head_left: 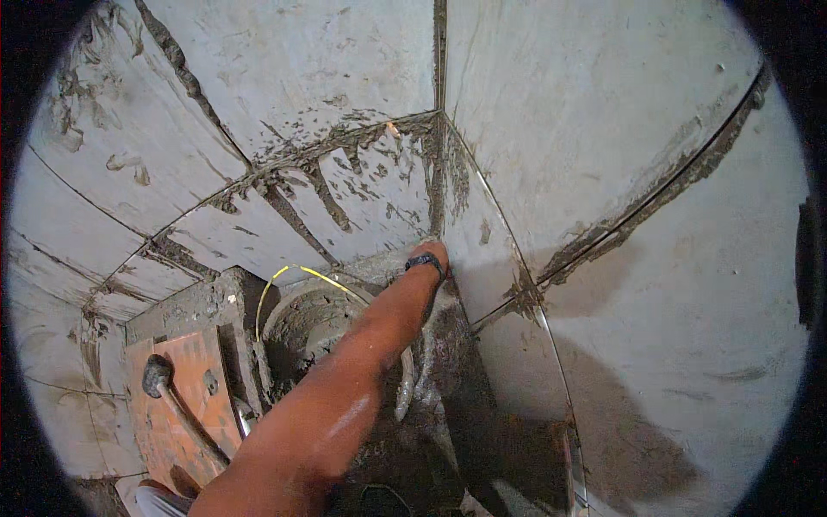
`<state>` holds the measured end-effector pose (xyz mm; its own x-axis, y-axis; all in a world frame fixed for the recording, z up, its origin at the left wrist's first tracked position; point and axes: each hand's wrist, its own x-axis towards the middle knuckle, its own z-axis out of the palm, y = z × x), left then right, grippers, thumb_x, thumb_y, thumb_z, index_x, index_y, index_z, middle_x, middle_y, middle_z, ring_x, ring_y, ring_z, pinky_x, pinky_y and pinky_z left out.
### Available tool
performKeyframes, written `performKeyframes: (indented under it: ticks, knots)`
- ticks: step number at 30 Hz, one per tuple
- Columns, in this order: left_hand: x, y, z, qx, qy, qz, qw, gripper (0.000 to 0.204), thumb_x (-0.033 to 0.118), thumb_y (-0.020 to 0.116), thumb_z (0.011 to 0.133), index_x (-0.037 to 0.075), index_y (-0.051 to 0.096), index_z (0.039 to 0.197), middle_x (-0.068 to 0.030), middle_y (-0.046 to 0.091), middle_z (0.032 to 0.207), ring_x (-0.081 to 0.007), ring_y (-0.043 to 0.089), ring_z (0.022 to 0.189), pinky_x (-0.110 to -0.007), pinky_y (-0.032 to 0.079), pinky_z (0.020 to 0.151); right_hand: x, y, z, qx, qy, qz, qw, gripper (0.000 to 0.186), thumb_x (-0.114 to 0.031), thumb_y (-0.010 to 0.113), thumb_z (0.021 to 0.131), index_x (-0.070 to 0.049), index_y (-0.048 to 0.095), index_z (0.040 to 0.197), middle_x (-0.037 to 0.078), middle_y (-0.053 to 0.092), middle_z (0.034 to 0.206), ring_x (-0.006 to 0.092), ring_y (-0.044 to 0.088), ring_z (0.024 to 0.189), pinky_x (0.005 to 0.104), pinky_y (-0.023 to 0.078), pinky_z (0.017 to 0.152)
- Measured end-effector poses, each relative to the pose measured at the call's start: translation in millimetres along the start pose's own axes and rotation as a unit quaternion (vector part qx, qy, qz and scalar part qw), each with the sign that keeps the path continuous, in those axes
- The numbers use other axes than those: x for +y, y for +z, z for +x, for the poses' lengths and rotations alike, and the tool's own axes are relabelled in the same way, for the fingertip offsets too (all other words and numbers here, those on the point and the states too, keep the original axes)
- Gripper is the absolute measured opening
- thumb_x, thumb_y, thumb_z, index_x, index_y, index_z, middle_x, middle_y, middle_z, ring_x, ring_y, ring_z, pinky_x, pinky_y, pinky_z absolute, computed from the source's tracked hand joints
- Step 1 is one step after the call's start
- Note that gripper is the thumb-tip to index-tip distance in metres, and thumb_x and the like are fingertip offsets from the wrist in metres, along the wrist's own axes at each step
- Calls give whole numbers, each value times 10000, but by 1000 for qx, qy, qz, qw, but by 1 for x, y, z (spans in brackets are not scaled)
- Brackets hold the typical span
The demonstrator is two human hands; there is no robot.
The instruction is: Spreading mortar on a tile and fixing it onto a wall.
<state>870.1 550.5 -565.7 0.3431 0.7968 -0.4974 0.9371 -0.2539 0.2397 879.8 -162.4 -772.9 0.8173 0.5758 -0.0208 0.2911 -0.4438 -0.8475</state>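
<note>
My left arm reaches up from the lower edge toward the corner where two tiled walls meet. My left hand (435, 252), with a dark watch (425, 260) at its wrist, is low at that corner, beside the grey tile (370, 194) streaked with wet mortar. Its fingers are turned away and hidden, so what they hold, if anything, does not show. Beneath the forearm stands a round bucket (274, 332) with grey mortar (323, 326) inside and a thin yellow handle (297, 268) arching over it; the forearm covers part of it. My right hand is out of view.
Left of the bucket, a mallet (185, 416) with a dark head lies on a mortar-stained orange panel (140, 422). A mortar-caked ledge (194, 303) runs along the back wall. Large grey tiles (629, 129) cover the right wall, with mortar along a joint (629, 220).
</note>
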Motion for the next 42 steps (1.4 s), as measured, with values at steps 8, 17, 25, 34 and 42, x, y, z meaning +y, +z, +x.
performKeyframes:
  ticks: [8, 17, 25, 34, 42]
  knots:
    - [-61, 3, 25, 65, -22, 20, 997, 403, 148, 675, 821, 36, 678, 1208, -192, 629, 1290, -369, 613, 1189, -462, 525, 966, -20, 16, -3, 5, 9, 6, 1000, 486, -273, 686, 898, 56, 534, 1223, 192, 626, 1065, 344, 593, 966, 416, 470, 866]
    - [-32, -127, -141, -19, 263, -211, 941, 315, 300, 747, 844, 33, 690, 1000, -74, 694, 901, -188, 646, 812, -343, 508, 735, -26, -1, -60, 35, 44, -36, 998, 493, -271, 678, 908, 66, 523, 1233, 187, 617, 1083, 345, 581, 975, 411, 462, 874]
    - [-142, -168, -319, -57, 211, -619, 755, 369, 185, 689, 928, 69, 549, 1249, 29, 621, 950, -75, 607, 861, -280, 545, 766, -46, -17, -43, 25, -14, -39, 999, 500, -270, 670, 916, 74, 513, 1242, 182, 609, 1099, 345, 571, 982, 408, 454, 880]
    - [-207, -107, -449, -17, 284, -370, 884, 342, 199, 763, 830, 71, 629, 1117, -60, 672, 971, -200, 653, 956, -375, 531, 817, -210, -2, 65, -72, -162, -37, 983, 507, -268, 662, 925, 84, 501, 1253, 177, 600, 1117, 346, 559, 990, 404, 446, 888]
    - [-396, -142, -512, 288, 97, -273, 913, 259, 187, 761, 777, 113, 692, 1016, -80, 703, 1009, -213, 657, 954, -365, 524, 841, -528, 18, 57, -202, -339, -6, 919, 461, -224, 675, 905, 59, 539, 1243, 215, 637, 1053, 334, 612, 936, 404, 477, 860]
